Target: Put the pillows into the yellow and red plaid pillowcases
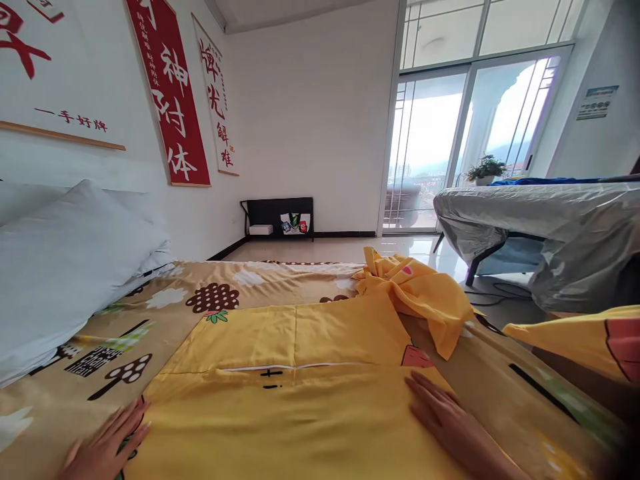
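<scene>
A yellow cloth (280, 427) lies spread on the bed in front of me, with a crease down its upper middle, a white-lined slit across it and small black marks. My left hand (110, 440) rests flat at its left edge, fingers stretched out, partly over the patterned bedsheet (165, 300). At the opposite edge, my right hand (445, 420) lies on the cloth with its fingers extended, just below a red printed patch. Neither hand grips anything. Beyond the right side sits a crumpled orange-yellow cloth (425, 287). Whether it joins the flat cloth I cannot tell.
White pillows (80, 253) are piled at the left. More yellow fabric (565, 330) with a red patch reaches in from the right. A plastic-covered table (540, 207) stands past the bed, and a low black rack (270, 213) is against the far wall.
</scene>
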### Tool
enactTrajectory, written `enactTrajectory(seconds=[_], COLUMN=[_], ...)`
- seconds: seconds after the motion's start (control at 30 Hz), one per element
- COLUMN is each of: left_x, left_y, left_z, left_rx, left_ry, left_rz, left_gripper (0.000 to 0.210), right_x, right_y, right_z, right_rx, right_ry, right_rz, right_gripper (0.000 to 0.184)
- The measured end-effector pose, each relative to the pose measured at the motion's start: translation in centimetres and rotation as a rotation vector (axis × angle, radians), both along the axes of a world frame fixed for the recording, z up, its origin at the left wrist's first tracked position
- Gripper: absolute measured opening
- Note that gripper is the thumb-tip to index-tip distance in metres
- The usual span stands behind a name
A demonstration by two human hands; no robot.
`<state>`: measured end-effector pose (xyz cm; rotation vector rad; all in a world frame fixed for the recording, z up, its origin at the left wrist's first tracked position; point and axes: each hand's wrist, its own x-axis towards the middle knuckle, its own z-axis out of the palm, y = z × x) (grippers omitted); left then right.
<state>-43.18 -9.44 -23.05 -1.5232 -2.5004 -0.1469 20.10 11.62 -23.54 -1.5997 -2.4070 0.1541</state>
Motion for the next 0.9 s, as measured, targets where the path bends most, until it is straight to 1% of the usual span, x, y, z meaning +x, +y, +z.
enactTrajectory(seconds=[0.03,0.07,0.1,0.13,0.2,0.23,0.27,0.33,0.37,0.4,0.47,0.57,0.63,0.73,0.8,0.9], left_x=[0.5,1.8,3.7,6.2,11.9,14.6,17.0,20.4,21.3,21.7,20.8,16.9,13.7,9.5,7.4,5.2], left_y=[0.6,1.7,3.3,5.2,9.8,12.2,14.6,18.5,20.1,21.4,23.1,24.4,25.1,26.3,27.2,28.5], left_z=[0.6,1.4,2.4,3.5,5.4,6.0,6.3,6.0,5.5,4.9,3.7,2.3,1.7,1.0,0.4,-0.2], left_rx=[0.000,-0.012,-0.032,-0.086,-0.237,-0.324,-0.386,-0.410,-0.400,-0.375,-0.311,-0.216,-0.170,-0.114,-0.095,-0.082], left_ry=[-0.005,-0.017,-0.030,-0.080,-0.257,-0.326,-0.359,-0.359,-0.352,-0.340,-0.320,-0.291,-0.270,-0.202,-0.169,-0.155], left_rz=[0.040,0.049,0.016,-0.120,-0.379,-0.457,-0.499,-0.530,-0.532,-0.524,-0.482,-0.364,-0.279,-0.162,-0.098,-0.044], left_gripper=[0.051,0.055,0.057,0.059,0.061,0.062,0.061,0.058,0.057,0.056,0.055,0.059,0.062,0.062,0.060,0.058], right_x=[-0.4,-1.7,-3.5,-5.9,-11.6,-14.5,-17.2,-21.2,-22.4,-23.0,-22.7,-19.7,-17.2,-13.9,-12.1,-9.7], right_y=[0.8,1.3,1.7,1.9,2.1,2.2,2.3,3.0,3.6,4.5,6.5,10.2,12.6,16.1,18.3,21.0], right_z=[0.2,0.7,1.4,2.1,3.5,3.9,4.2,4.2,3.9,3.6,3.0,2.5,2.3,1.8,1.4,0.8], right_rx=[0.049,0.087,0.108,0.103,0.029,-0.039,-0.107,-0.163,-0.176,-0.180,-0.183,-0.165,-0.144,-0.106,-0.072,-0.020], right_ry=[-0.014,-0.018,-0.009,0.011,0.075,0.076,0.064,0.037,0.023,0.010,-0.015,-0.044,-0.056,-0.067,-0.072,-0.077], right_rz=[-0.017,-0.013,0.015,0.062,0.204,0.270,0.318,0.345,0.343,0.332,0.290,0.169,0.091,0.010,-0.036,-0.087], right_gripper=[0.057,0.055,0.055,0.056,0.058,0.058,0.057,0.056,0.056,0.056,0.058,0.063,0.065,0.064,0.063,0.065])
